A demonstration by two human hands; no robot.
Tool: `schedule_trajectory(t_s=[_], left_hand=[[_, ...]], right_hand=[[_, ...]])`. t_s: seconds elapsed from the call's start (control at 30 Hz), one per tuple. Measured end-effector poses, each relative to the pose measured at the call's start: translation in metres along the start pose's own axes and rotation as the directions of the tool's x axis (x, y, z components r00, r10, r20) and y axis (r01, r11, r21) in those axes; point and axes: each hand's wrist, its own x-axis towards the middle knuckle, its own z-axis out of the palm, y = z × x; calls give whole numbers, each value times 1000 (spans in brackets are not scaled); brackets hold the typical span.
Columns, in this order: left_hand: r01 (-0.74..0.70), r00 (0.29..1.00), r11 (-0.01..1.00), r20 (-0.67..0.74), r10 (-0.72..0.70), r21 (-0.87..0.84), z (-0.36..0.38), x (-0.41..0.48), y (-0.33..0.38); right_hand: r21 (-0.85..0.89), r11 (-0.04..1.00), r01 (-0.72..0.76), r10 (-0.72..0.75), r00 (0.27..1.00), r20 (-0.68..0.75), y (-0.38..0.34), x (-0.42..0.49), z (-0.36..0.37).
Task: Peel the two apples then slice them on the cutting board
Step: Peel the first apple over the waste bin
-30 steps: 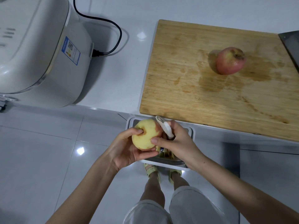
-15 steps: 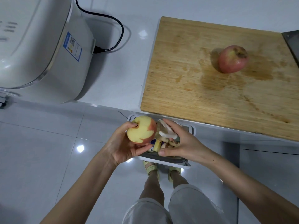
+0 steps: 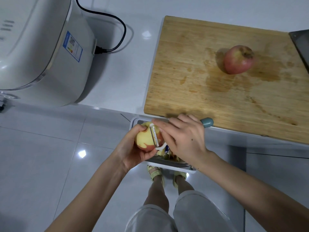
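Left hand (image 3: pixel 132 151) is cupped round the half-peeled apple (image 3: pixel 143 139), and right next to it the right hand (image 3: pixel 185 139) grips the peeler (image 3: pixel 154 136), blade flat on the red skin, teal handle end poking out past the knuckles. Both hover just over a white bin (image 3: pixel 168 166) with peel scraps in it, below the bench (image 3: pixel 130 77) edge. Up and right of the hands the unpeeled apple (image 3: pixel 238 59) sits on the wooden cutting board (image 3: pixel 192 84), a dark blade (image 3: pixel 301 42) at the board's far right edge, and a white appliance (image 3: pixel 41 47) way off left.
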Motion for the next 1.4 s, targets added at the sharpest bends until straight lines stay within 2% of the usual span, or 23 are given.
schedule_trajectory(t_s=[0.2, 0.47, 0.73, 0.87, 0.97, 1.03, 1.07, 1.13, 1.2, 1.27, 1.33, 1.37, 1.4], left_hand=[[-31, 998, 996, -47, 35, 79, 0, 1, 0], [26, 997, 998, 77, -31, 65, -6, -5, 5], [60, 993, 997, 97, -65, 54, -17, -3, 2], [106, 967, 994, 231, -109, 23, -17, -11, 10], [89, 949, 995, 299, -100, 51, -11, -12, 19], [77, 951, 995, 296, -91, 58, -9, -11, 20], [69, 954, 995, 288, -85, 66, -9, -10, 20], [63, 961, 994, 265, -85, 90, -13, -9, 19], [79, 969, 994, 230, -95, 77, -16, -8, 19], [90, 979, 995, 180, -95, 31, -17, -6, 19], [67, 989, 998, 135, -65, -6, -17, -5, 17], [56, 991, 998, 124, -54, -19, -16, -6, 16], [52, 993, 998, 111, -48, -34, -15, -5, 15]], right_hand=[[17, 1000, 11, -11, 1000, -6, -1, 4, 3], [110, 993, -39, 37, 999, 26, 14, -8, 4], [216, 976, -30, 35, 999, -19, 10, -13, 11], [121, 990, -74, 64, 995, 81, 27, -32, 20], [61, 975, -216, 196, 953, 230, 28, -46, 31], [55, 930, -363, 321, 877, 357, 21, -43, 30], [43, 895, -444, 381, 812, 442, 20, -40, 28], [-20, 818, -576, 439, 601, 668, 22, -35, 28], [-130, 715, -687, 467, 331, 820, 24, -26, 26], [-222, 570, -791, 489, 109, 866, 23, -16, 25], [-294, 371, -881, 444, -109, 889, 23, -9, 19], [-292, 258, -921, 391, -177, 903, 24, -8, 14], [-247, 150, -957, 350, -182, 919, 23, -7, 9]])
